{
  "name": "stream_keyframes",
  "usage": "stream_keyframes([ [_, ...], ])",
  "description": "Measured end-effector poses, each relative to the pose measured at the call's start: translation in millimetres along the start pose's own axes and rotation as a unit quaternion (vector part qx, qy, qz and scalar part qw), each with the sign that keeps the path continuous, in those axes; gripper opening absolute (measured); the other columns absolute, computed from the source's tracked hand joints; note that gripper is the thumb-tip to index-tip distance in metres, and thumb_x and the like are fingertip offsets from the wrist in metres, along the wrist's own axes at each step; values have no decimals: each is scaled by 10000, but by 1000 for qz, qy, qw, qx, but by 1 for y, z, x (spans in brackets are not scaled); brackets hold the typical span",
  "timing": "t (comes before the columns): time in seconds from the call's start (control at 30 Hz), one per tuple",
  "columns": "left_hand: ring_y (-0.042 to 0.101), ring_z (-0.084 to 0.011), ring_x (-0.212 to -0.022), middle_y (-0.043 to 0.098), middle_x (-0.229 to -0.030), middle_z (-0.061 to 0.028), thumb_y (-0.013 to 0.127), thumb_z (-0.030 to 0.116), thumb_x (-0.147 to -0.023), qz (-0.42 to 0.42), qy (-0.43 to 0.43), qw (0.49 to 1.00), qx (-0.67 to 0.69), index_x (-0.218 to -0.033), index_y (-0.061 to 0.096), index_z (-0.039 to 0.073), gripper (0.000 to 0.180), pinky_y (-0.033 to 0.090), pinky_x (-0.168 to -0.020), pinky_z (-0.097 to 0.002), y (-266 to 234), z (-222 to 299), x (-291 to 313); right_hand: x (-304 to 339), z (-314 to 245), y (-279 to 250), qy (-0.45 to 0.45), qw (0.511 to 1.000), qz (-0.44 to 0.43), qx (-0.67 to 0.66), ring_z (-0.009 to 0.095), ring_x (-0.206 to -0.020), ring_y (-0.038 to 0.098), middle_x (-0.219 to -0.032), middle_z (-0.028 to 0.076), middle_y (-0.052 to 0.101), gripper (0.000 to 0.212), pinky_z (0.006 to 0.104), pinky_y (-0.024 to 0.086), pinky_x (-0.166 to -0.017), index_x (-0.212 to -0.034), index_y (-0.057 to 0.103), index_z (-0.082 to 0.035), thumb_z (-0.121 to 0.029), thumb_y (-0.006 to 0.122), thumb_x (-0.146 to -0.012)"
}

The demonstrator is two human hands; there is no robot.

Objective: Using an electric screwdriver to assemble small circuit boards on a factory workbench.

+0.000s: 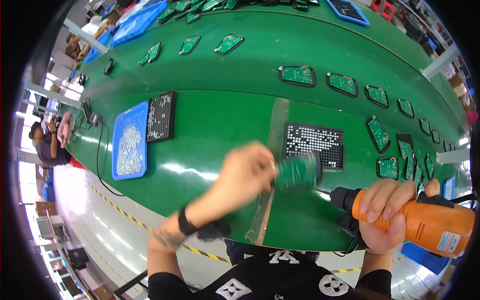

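Note:
My right hand (387,212) is wrapped round an orange electric screwdriver (435,227), its black nose and thin bit pointing left. The bit's tip is close to the lower right side of a green circuit board (297,172); whether they touch I cannot tell. Blurred by motion, my left hand (245,167) pinches the board's left end, and a dark casing edge shows at its right. Behind the board, partly covered by it, lies a black screw tray (338,150) with rows of small bright pieces in its holes.
A blue bin (116,165) of loose silver screws and a second black tray (160,117) lie to the left. Boards in black casings (298,76) line the far strip; several more (388,168) cluster at right. A cable (100,160) runs along the left. Another person (50,142) is at far left.

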State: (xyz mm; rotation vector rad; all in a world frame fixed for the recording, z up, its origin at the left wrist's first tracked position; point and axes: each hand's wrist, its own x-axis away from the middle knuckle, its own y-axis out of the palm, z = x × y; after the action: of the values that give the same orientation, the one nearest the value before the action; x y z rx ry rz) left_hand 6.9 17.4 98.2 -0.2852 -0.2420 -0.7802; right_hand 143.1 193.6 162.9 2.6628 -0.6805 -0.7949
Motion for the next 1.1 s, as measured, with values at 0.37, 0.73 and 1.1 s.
stream_keyframes([
  [0.37,503,-286,-1109,554,-1145,-172,769,269,-652,148,253,839,-458,-1181,468,23,657,415,-889,-408,-11,-1,-245,-20,32,-24,-74,995,-27,67,156,-553,504,-682,47,471,474,322,476,-532,-1198,243,-127,5,516,-832],
  [0.73,472,-331,-1082,537,-1141,-151,740,165,-662,23,342,831,-438,-941,596,68,329,400,-920,-380,-26,25,-138,-29,70,-38,-65,988,-16,139,144,-535,470,-717,77,466,415,311,471,-537,-1193,251,-63,39,431,-834],
  [1.1,456,-344,-1078,482,-1184,-160,746,126,-635,-13,222,909,-353,-956,587,52,366,387,-891,-427,64,-34,55,-29,80,-40,-85,988,-13,128,149,-541,480,-728,76,477,398,329,470,-534,-1195,255,-72,28,414,-845],
])
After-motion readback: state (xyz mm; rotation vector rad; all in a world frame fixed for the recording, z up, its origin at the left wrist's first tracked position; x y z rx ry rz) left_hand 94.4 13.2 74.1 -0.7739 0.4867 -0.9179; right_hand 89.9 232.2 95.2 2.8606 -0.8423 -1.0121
